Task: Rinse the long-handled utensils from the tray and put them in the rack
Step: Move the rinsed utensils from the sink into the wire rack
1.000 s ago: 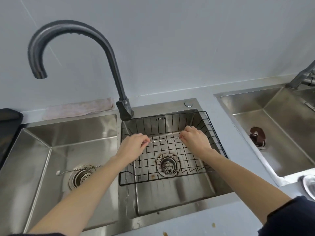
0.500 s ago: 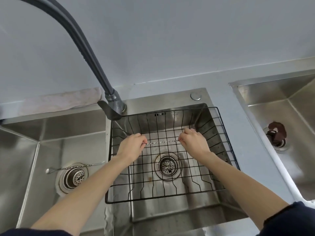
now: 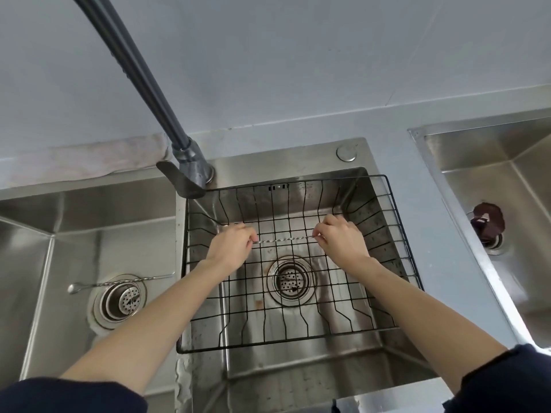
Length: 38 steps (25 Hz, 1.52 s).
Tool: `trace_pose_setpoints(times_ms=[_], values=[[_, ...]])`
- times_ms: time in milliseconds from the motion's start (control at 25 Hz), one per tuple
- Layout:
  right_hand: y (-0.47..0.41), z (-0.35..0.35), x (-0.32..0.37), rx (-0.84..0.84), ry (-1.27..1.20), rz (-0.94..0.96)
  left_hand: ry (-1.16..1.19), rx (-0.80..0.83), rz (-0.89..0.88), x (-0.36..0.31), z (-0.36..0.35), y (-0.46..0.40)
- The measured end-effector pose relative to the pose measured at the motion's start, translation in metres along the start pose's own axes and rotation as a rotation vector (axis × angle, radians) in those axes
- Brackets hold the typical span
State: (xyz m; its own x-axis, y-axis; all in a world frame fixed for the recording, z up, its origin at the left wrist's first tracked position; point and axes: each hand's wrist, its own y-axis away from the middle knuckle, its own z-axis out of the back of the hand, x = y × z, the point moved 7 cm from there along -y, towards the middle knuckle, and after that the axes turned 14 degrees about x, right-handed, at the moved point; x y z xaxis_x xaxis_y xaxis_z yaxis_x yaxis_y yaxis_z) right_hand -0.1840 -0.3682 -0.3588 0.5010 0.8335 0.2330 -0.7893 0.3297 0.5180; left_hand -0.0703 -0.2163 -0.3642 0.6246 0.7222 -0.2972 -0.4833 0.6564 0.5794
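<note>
A thin twisted-handle metal utensil (image 3: 284,240) is held level inside the black wire rack (image 3: 401,234), which hangs in the middle sink basin. My left hand (image 3: 232,245) pinches its left end and my right hand (image 3: 343,238) pinches its right end. Both ends are hidden in my fingers. A second long twisted-handle spoon (image 3: 119,283) lies flat in the left basin, across the drain strainer (image 3: 119,302), bowl end to the left.
A dark gooseneck tap (image 3: 155,93) rises from the rim behind the rack, its lever (image 3: 182,181) over the rack's back left corner. A cloth (image 3: 80,162) lies behind the left basin. A third basin (image 3: 507,219) with a brown stopper (image 3: 487,223) is at right.
The view has tilted down and come closer, so the sinks sit lower and larger in frame. Both hands keep their grip on the utensil, at about the same place in the rack.
</note>
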Motion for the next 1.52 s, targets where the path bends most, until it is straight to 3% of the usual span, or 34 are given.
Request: trace_pose_setpoints(times_ms=[400,720,960,1520], values=[[0.032,0.027,0.028,0.005,0.072,0.004,-0.072,-0.098,-0.024,-0.01,0.029,0.041],[0.086,0.05,0.098,-0.073,0.102,0.087,-0.093,-0.257,-0.056,0.008,0.067,0.108],[0.098,0.04,0.178,-0.106,0.105,0.207,-0.095,-0.297,-0.012,0.062,0.072,0.157],[0.06,-0.014,0.316,-0.039,0.037,0.223,-0.09,-0.105,0.145,0.235,0.046,0.183]])
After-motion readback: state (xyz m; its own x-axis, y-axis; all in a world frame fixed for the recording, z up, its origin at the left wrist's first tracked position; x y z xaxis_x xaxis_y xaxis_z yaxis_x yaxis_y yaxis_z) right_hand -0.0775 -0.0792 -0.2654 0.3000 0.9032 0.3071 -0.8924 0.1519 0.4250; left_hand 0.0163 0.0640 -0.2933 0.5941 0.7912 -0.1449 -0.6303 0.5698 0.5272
